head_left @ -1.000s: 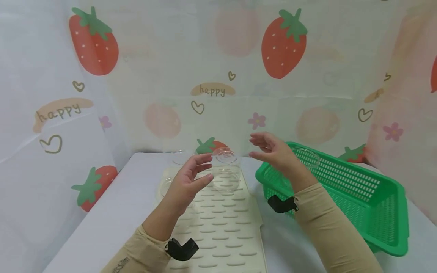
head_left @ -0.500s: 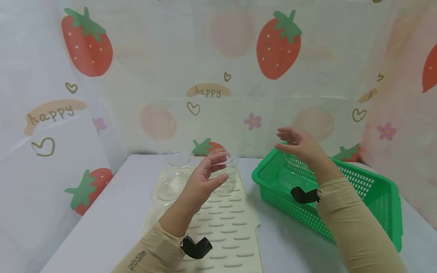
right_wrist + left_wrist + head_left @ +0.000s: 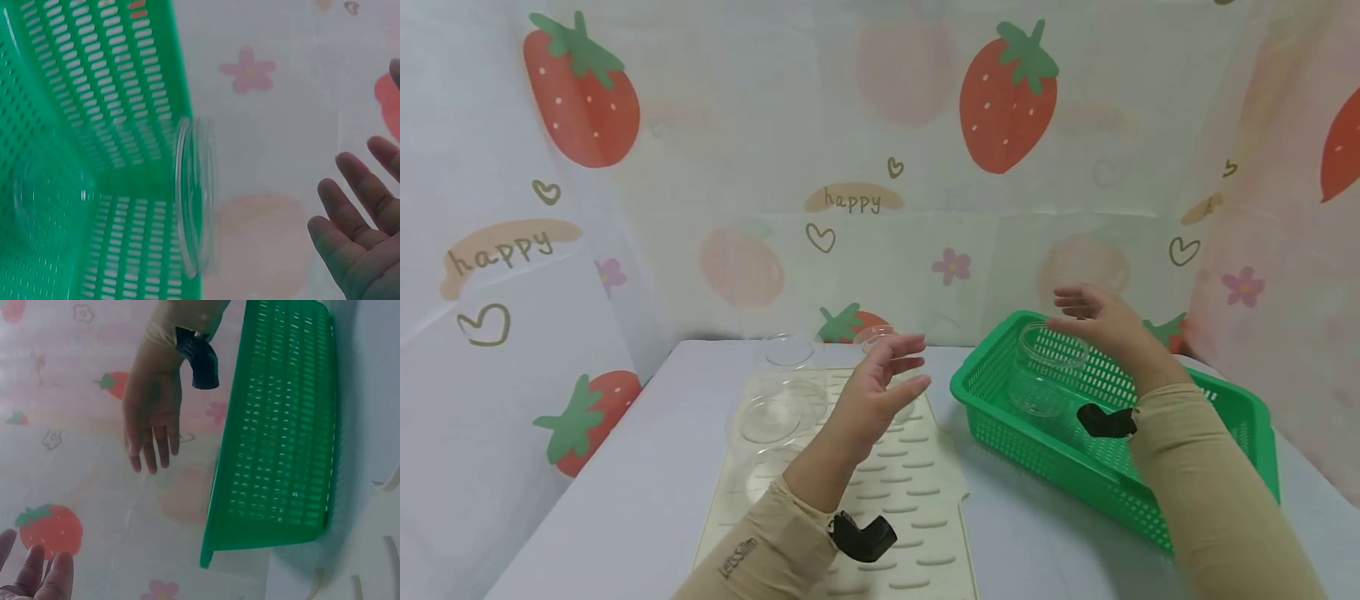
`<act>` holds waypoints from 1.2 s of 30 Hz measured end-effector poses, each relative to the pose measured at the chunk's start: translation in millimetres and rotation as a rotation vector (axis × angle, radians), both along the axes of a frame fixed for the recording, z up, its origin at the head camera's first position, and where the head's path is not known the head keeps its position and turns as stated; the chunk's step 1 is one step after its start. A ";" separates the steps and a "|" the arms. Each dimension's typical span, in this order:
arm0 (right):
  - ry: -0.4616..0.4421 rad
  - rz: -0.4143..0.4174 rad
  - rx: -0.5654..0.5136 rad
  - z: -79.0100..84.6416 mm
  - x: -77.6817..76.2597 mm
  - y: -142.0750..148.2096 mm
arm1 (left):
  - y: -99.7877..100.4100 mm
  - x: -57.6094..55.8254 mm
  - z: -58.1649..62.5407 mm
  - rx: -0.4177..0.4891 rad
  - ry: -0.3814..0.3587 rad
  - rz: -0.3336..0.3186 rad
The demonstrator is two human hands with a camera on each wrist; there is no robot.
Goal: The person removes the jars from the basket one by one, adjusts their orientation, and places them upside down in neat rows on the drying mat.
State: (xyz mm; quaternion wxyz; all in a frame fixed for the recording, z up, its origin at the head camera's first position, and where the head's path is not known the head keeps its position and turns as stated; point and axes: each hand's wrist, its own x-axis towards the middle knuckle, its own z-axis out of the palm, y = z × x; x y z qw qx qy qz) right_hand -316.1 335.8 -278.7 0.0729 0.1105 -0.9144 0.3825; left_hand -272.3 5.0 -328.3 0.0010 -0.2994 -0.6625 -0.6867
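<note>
My right hand [image 3: 1108, 333] hangs above the green basket [image 3: 1037, 446], fingers loosely bent, nothing in its grasp. Just beneath and left of it, a clear jar [image 3: 1036, 387] stands upright in the basket's far left corner. The right wrist view shows that jar's round rim [image 3: 195, 200] with a gap between it and the fingers [image 3: 359, 200]. My left hand [image 3: 876, 404] is raised over the cream mat [image 3: 917, 508], thumb and fingers apart, holding nothing. Several clear jars [image 3: 771, 421] stand on the mat's left and far parts; the left hand and forearm partly hide some.
A white-covered table [image 3: 602, 492] carries the mat and basket. Behind it hangs a strawberry-printed curtain [image 3: 737, 150], which also closes off both sides. The basket's near right part lies behind the right sleeve [image 3: 1210, 475].
The right hand has moved right, past the jar in the basket, bringing more of that jar into sight. The left hand has drifted right over the mat, uncovering jars on the left. The head view has turned slightly.
</note>
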 end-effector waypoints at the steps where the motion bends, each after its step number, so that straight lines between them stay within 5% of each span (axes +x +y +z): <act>1: -0.011 -0.004 -0.004 -0.9 -0.6 3.7 | 1.1 0.0 -0.3 0.001 -0.002 -0.004; 18: -0.191 -0.076 0.114 -17.0 -9.9 38.9 | 8.2 3.9 0.4 0.030 -0.003 -0.048; 26: -0.239 -0.058 0.266 -33.1 -13.4 46.8 | 6.2 3.5 -4.4 0.015 -0.013 -0.036; 36: -0.329 -0.053 0.261 -44.1 -16.9 40.7 | 3.9 2.6 -6.3 0.010 -0.015 -0.017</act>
